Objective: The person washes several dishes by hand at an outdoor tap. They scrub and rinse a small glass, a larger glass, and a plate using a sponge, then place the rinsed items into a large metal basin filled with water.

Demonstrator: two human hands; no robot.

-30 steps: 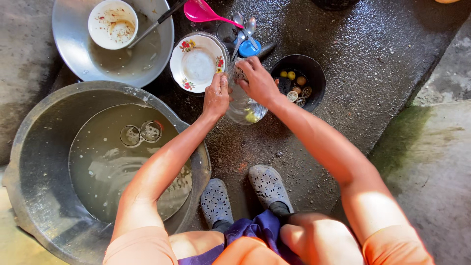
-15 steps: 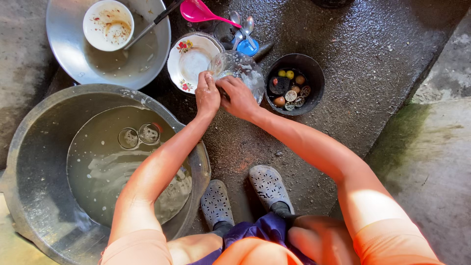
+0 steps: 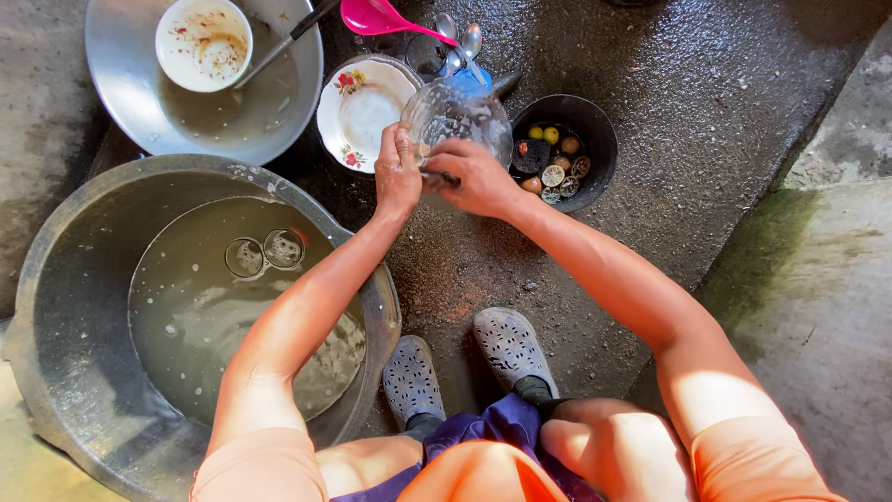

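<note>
No packages, labels, signs or screens.

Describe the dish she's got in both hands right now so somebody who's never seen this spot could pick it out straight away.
Start at the big grey basin of murky water on the left, then follow the two bare arms up to the wet concrete floor. The left hand and right hand grip a clear glass bowl between the flowered white plate and a small black bowl. It alone is see-through.

One head-worn view, straight down and close over wet concrete ground (image 3: 706,102) between the knees.
</note>
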